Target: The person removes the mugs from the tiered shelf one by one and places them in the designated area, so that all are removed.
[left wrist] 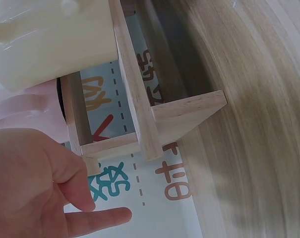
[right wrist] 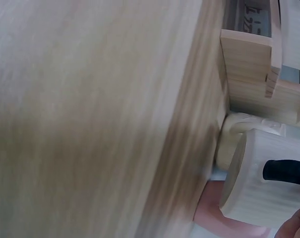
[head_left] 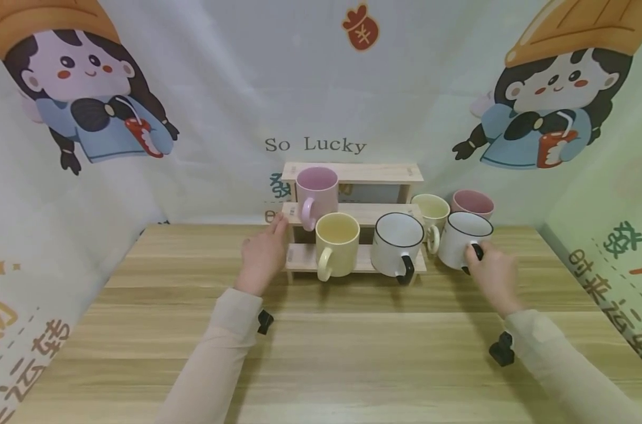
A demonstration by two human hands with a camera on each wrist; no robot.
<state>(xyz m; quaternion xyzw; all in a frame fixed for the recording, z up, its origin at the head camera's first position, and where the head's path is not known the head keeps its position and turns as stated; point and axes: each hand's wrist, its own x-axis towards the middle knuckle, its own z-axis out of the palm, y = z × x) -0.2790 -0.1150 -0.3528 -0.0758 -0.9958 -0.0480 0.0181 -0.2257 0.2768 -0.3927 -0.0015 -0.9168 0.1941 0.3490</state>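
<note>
My right hand (head_left: 492,274) grips the black handle (right wrist: 286,171) of a white mug with a dark rim (head_left: 450,250), right of the wooden shelf. In the right wrist view its base shows close over the table. My left hand (head_left: 265,253) is at the left end of the three-tier wooden shelf (head_left: 352,172), fingertips right at the middle tier's edge. A pink mug (head_left: 323,200) stands on the middle tier. On the lowest tier are a yellow mug (head_left: 344,253) and a second white mug with a black handle (head_left: 392,250).
Behind the held mug, a pale yellow mug (head_left: 422,219) and a darker pink mug (head_left: 471,203) stand on the table right of the shelf. The wood-grain table (head_left: 352,353) reaches back to a printed cloth backdrop (head_left: 220,88) on three sides.
</note>
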